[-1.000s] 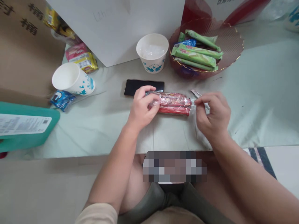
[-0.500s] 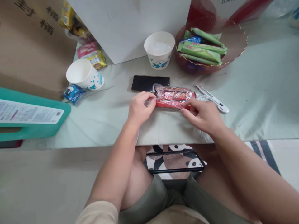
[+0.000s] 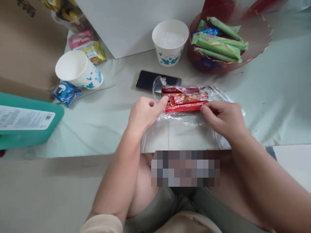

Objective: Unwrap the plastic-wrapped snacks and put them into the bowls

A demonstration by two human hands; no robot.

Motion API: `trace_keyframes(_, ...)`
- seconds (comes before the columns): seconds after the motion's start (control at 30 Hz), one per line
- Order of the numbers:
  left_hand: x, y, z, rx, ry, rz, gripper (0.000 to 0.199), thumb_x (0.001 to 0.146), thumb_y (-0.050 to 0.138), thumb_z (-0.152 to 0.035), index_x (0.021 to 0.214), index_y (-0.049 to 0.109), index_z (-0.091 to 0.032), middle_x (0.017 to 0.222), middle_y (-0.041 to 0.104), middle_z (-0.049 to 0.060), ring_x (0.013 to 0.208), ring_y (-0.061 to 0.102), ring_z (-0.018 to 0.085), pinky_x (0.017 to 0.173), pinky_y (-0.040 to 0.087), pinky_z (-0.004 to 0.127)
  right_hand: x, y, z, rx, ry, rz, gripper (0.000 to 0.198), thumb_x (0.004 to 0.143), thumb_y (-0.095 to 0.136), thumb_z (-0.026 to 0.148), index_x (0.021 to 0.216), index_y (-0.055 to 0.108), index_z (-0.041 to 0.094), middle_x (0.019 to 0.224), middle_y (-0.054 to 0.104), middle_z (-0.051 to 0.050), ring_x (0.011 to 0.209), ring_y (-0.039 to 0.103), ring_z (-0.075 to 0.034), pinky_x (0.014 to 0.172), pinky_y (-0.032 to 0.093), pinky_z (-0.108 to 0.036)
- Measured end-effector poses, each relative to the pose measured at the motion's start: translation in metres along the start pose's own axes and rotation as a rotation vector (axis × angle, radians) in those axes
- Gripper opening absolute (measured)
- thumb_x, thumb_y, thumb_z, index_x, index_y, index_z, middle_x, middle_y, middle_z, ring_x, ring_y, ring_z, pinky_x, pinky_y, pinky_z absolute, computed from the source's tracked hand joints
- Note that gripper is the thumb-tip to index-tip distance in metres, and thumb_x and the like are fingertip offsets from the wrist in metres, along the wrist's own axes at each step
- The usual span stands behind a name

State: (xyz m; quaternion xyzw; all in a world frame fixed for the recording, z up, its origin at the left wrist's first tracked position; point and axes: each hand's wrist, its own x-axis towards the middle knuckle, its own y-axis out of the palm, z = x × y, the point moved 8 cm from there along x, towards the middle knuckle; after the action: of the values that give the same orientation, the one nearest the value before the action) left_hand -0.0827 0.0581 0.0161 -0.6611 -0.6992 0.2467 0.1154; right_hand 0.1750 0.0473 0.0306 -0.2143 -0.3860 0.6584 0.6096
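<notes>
Several red-wrapped snack bars (image 3: 186, 98) lie side by side on a crinkled sheet of clear plastic wrap (image 3: 187, 121). My left hand (image 3: 145, 114) is closed at the bars' left ends, one digit reaching onto the middle bar. At the opposite end, my right hand (image 3: 224, 118) pinches the right tip of the nearest bar, with film close around the fingers. Just behind the bars rests a black phone (image 3: 150, 81), partly overlapped by the film. A white utility knife (image 3: 224, 95) is half hidden behind my right hand.
Paper cups (image 3: 170, 43) (image 3: 79, 69) stand behind. A pink-tinted bowl (image 3: 257, 42) holds green-wrapped snacks (image 3: 218, 47). A blue packet (image 3: 66, 94) touches the left cup. A green container (image 3: 54, 111), cardboard box (image 3: 29, 51) and white box (image 3: 136, 26) flank the cloth-covered table (image 3: 97, 129).
The film over the bars has been opened out toward me, and the bars now lie spread in a row. My hands have moved slightly apart. The camera view has shifted a little.
</notes>
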Motion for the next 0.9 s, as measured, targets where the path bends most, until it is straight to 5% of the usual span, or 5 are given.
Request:
trace_keyframes(0.13,0.002,-0.003,-0.004,0.226,0.14,-0.178,0.037,0.065,0.086,-0.042,0.072,0.054,-0.025,0.063,0.053,-0.002,0.062,0.05,0.019,0.062,0.04,0.033,0.004,0.004,0.024,-0.042,-0.159,-0.147,0.012,0.088,0.062,0.028,0.081,0.073,0.025,0.073,0.066,-0.004,0.072,0.061,-0.022,0.068,0.047,-0.036)
trace_keyframes(0.27,0.006,0.014,-0.001,0.283,0.141,-0.04,0.025,0.077,0.07,-0.026,0.061,0.05,-0.024,0.063,0.052,0.001,0.063,0.05,0.02,0.066,0.044,0.036,0.003,0.034,0.052,0.005,-0.349,0.004,0.016,0.089,0.06,0.024,0.096,0.075,0.025,0.1,0.073,-0.009,0.094,0.067,-0.027,0.086,0.053,-0.044)
trace_keyframes(0.47,0.0,0.033,-0.012,-0.343,-0.013,0.201,0.025,0.082,0.053,-0.02,0.06,0.042,-0.022,0.065,0.045,0.0,0.062,0.047,0.015,0.062,0.044,0.031,0.004,0.048,0.059,-0.003,-0.379,-0.024,0.045,0.084,0.063,0.026,0.129,0.064,0.024,0.137,0.061,-0.016,0.129,0.058,-0.035,0.11,0.046,-0.057)
trace_keyframes(0.57,0.001,0.04,-0.012,-0.585,-0.115,0.215,0.023,0.079,0.054,-0.018,0.061,0.039,-0.022,0.065,0.043,0.0,0.062,0.047,0.014,0.06,0.046,0.03,0.008,0.051,0.054,-0.016,-0.343,-0.032,0.057,0.082,0.064,0.03,0.138,0.056,0.024,0.148,0.054,-0.017,0.138,0.051,-0.037,0.113,0.044,-0.059)
trace_keyframes(0.9,0.002,0.05,-0.021,-0.652,-0.032,0.201,0.029,0.082,0.057,-0.03,0.065,0.035,-0.023,0.066,0.044,0.001,0.068,0.055,0.017,0.072,0.056,0.037,0.012,0.046,0.045,-0.117,-0.245,-0.082,0.069,0.074,0.065,0.023,0.141,0.053,0.028,0.138,0.058,-0.015,0.127,0.055,-0.039,0.109,0.042,-0.062)
